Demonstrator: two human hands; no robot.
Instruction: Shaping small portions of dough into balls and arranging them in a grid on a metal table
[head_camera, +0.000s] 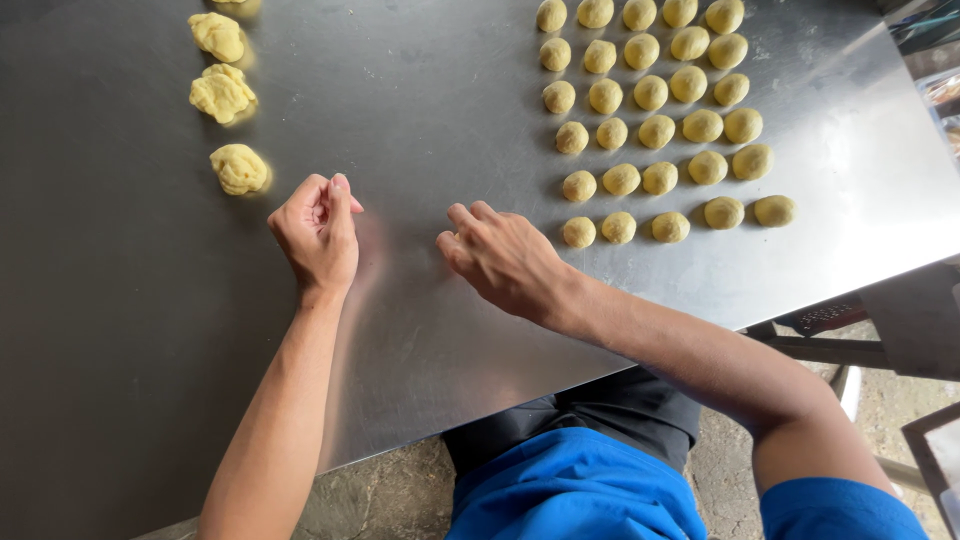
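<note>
My left hand (318, 235) hovers over the steel table (420, 110) with its fingers curled into a loose fist, and nothing shows inside it. It is just right of the nearest rough yellow dough lump (239, 168). Two more rough lumps (221, 93) lie further back along the left side. My right hand (500, 260) rests palm down near the table's middle, fingers bent and slightly apart, with nothing visible in it. Right of it lie several rows of smooth round dough balls (650, 93); the closest ball (578, 232) is a short way from my fingertips.
The table's front edge (640, 335) runs diagonally just above my lap. Off the right edge stand a metal frame and dark objects (840, 315) on a rough concrete floor. A tray corner (940, 90) shows at the far right.
</note>
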